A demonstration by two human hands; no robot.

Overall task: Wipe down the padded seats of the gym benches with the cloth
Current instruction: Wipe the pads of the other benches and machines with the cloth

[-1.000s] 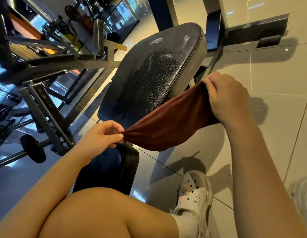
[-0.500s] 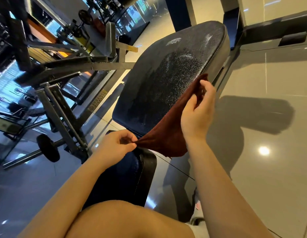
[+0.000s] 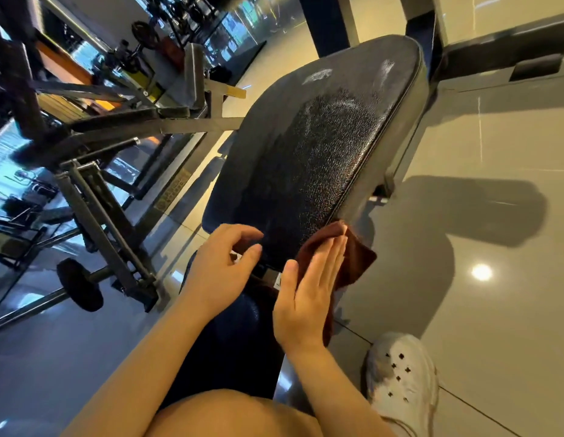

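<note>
The dark padded back pad of the bench tilts up ahead of me, speckled with a damp sheen. Its lower seat pad lies under my arms. A brown cloth hangs bunched at the back pad's lower right corner. My right hand lies flat against the cloth with straight fingers, and the cloth drapes behind the palm. My left hand hovers just left of it over the gap between the two pads, fingers loosely curled and holding nothing.
A steel weight machine frame with a black plate on a bar stands close on the left. Glossy tiled floor spreads to the right. My knee and a white clog sit at the bottom.
My left hand has let go of the cloth's corner. My right hand has opened flat and come down with the cloth, now gathered at the pad's lower right corner.
</note>
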